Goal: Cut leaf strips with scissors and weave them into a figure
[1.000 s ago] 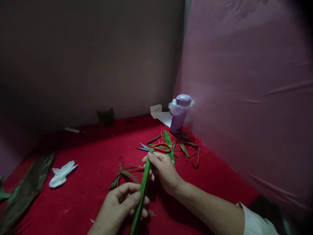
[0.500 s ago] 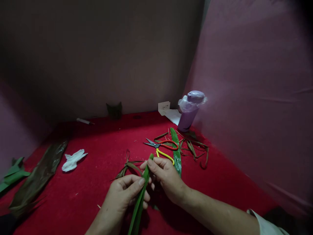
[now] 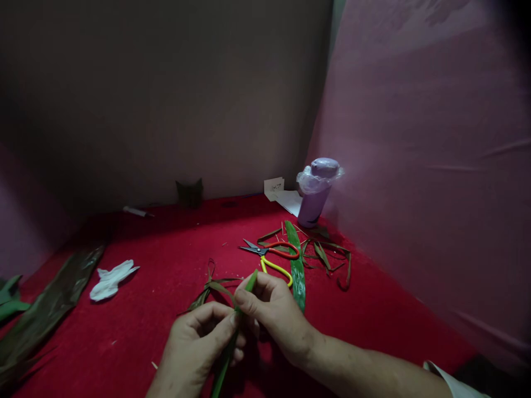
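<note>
A long green leaf strip (image 3: 224, 362) runs up from the bottom edge between my hands, its tip showing above my right thumb. My left hand (image 3: 203, 337) pinches it between thumb and fingers at mid-length. Closer to the tip, my right hand (image 3: 276, 318) grips the same strip, thumb on top. The two thumbs are almost touching. Just beyond my right hand lie scissors (image 3: 265, 251) with one red and one yellow handle, blades apart. Their red handle overlaps a wide glossy green leaf (image 3: 296, 265). Dry brown leaf strips (image 3: 209, 287) lie behind my left hand.
A purple bottle (image 3: 314, 204) with clear plastic stands at the back right beside white papers (image 3: 288, 200). More dried strips (image 3: 326, 254) lie before it. At left are a crumpled tissue (image 3: 112, 280), a long brown leaf (image 3: 53, 307) and folded green leaf (image 3: 10, 298). A syringe-like tube (image 3: 136, 211) lies behind.
My right hand has slid down the strip toward my left thumb, and both hands sit slightly lower. The strip looks narrower and more closed. The view has shifted a little.
</note>
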`<state>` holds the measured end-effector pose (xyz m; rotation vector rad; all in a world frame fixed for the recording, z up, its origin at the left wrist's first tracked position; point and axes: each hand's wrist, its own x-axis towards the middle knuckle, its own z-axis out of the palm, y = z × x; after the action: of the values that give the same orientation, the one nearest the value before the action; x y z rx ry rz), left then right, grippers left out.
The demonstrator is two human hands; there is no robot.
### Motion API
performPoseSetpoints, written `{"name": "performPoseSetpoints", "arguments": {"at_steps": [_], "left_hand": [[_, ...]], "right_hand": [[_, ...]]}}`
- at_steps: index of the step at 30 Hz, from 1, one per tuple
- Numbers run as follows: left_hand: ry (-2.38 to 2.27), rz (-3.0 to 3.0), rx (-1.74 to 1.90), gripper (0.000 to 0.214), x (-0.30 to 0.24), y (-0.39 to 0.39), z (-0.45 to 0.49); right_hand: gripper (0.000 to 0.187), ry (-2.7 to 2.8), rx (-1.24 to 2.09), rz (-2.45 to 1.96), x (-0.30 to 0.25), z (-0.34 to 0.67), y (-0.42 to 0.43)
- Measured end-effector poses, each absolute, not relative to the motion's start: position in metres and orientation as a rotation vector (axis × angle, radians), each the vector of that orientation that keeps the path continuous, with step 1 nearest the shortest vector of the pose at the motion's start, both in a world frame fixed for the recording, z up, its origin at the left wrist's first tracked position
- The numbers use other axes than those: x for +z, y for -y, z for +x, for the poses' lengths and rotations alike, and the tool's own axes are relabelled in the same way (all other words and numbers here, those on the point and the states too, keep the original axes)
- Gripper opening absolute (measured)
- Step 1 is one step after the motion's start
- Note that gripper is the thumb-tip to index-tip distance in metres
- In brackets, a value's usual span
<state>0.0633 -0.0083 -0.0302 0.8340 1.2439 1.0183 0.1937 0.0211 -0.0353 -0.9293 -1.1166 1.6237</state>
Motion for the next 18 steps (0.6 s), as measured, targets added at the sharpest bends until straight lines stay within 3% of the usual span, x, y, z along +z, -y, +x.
{"name": "performPoseSetpoints", "arguments": {"at_steps": [18], "left_hand": [[-1.157, 0.833, 0.965, 0.026, -0.0289, 0.0096, 0.0630]], "right_hand": [[0.035, 1.083, 1.614, -0.940, -0.0358, 0.1965, -0.0223]]}}
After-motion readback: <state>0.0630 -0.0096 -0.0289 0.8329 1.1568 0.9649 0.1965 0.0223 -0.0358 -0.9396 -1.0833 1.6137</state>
